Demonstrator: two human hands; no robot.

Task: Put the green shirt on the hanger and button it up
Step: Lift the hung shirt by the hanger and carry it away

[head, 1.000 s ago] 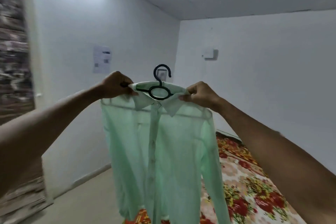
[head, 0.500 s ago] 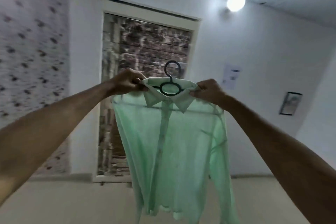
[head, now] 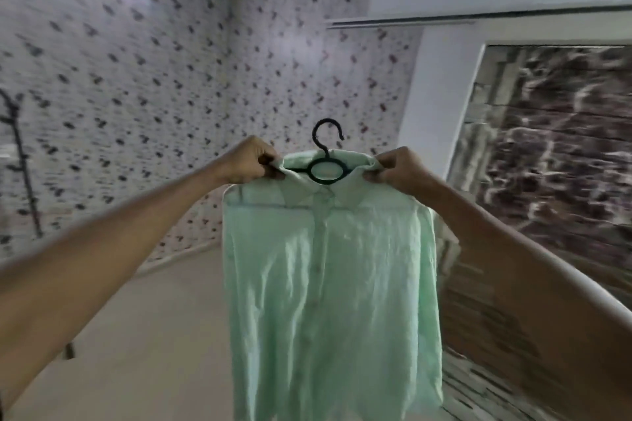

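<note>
A pale green shirt hangs on a black hanger, held up in the air in front of me. The hanger's hook and round neck loop show above the collar; its arms are hidden under the cloth. The front placket runs closed down the middle. My left hand pinches the shirt's left shoulder at the collar. My right hand pinches the right shoulder the same way. Both arms are stretched forward.
A wall with spotted wallpaper fills the left and middle. A dark clothes stand is at the far left edge. A door with a stone pattern is on the right. Pale floor lies below.
The view has swung left across the room, from the white wall and floral mat to the door and wallpapered wall. The shirt stays held up by both hands on the hanger.
</note>
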